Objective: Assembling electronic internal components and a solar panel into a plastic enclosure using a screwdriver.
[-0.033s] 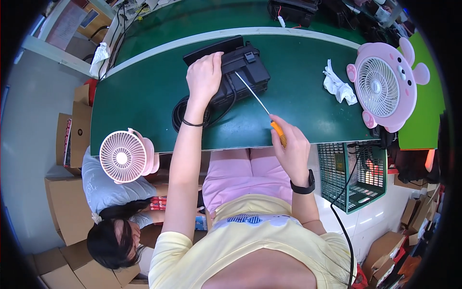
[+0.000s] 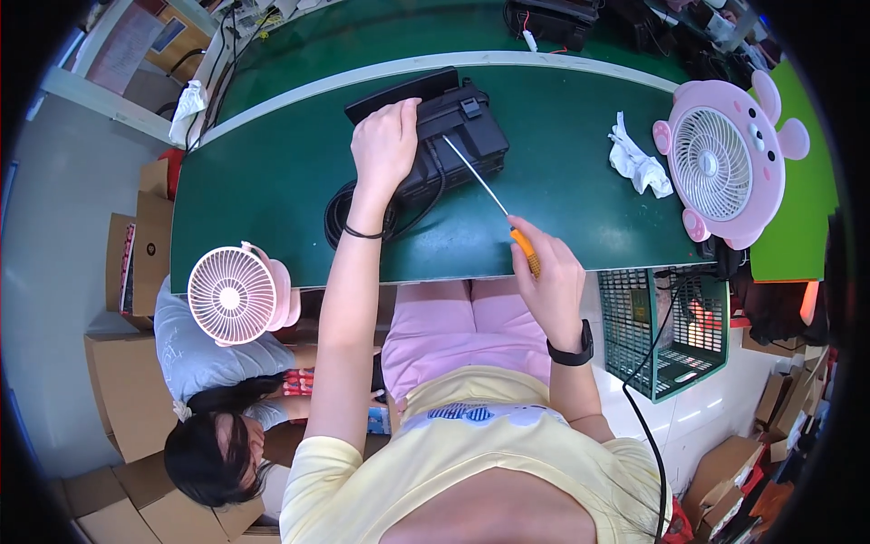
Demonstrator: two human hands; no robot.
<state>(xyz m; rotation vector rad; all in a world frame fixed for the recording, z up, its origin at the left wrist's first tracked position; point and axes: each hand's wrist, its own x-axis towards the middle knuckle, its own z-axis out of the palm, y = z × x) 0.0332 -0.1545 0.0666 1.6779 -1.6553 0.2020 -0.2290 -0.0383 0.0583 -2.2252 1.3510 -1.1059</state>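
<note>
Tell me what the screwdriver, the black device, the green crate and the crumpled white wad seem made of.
Screwdriver: shaft probably steel, bright and silvery; orange handle perhaps plastic or rubber.
Black device: likely hard plastic, satin by its soft sheen.
Green crate: apparently moulded plastic, given its regular lattice walls.
Crumpled white wad: matte, creased, perhaps tissue or thin cloth.

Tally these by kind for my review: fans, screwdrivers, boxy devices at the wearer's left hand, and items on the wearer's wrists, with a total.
Fans: 2 (small pink fan, animal-shaped pink fan)
Screwdrivers: 1 (orange-handled screwdriver)
Boxy devices: 1 (black device)
Wrist items: 2 (thin black band, black watch)
Total: 6
</note>
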